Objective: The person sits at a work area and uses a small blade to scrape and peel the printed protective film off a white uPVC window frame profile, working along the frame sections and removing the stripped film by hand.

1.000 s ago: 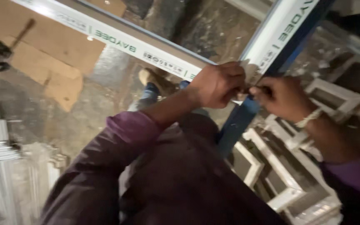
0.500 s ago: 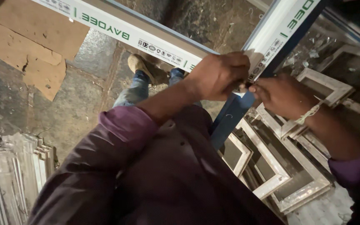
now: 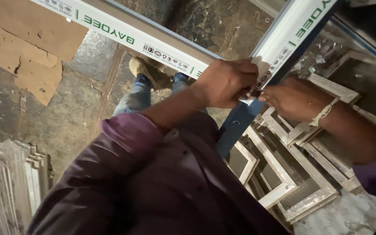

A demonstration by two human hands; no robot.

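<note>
Head view, looking down past the person's dark purple shirt (image 3: pixel 162 191) to a stone floor (image 3: pixel 79 113). Two long white plastic window-frame profiles are meeting at a corner in front of the chest: the first white profile with green lettering (image 3: pixel 127 32) is running in from the upper left edge of the view, and the second white profile with a blue underside (image 3: pixel 290 32) is running in from the upper right. The left hand (image 3: pixel 229 82) is closing over the corner joint, its fingers curled down around the end of the first profile. The right hand (image 3: pixel 294 99), with a pale cord at the wrist (image 3: pixel 323 114), is pressing in from the right; its fingertips are pinching at something small and dark at the joint, too hidden to identify.

Judged from this view, the corner is being worked on and is not yet released; both hands are gripping there, so the joint appears unfinished. Completed white square frames (image 3: pixel 292 174) are lying stacked on the floor at lower right, while bundled pale strips (image 3: pixel 9 187) are lying at lower left. Brown cardboard sheets (image 3: pixel 27 48) are covering the floor at upper left.
</note>
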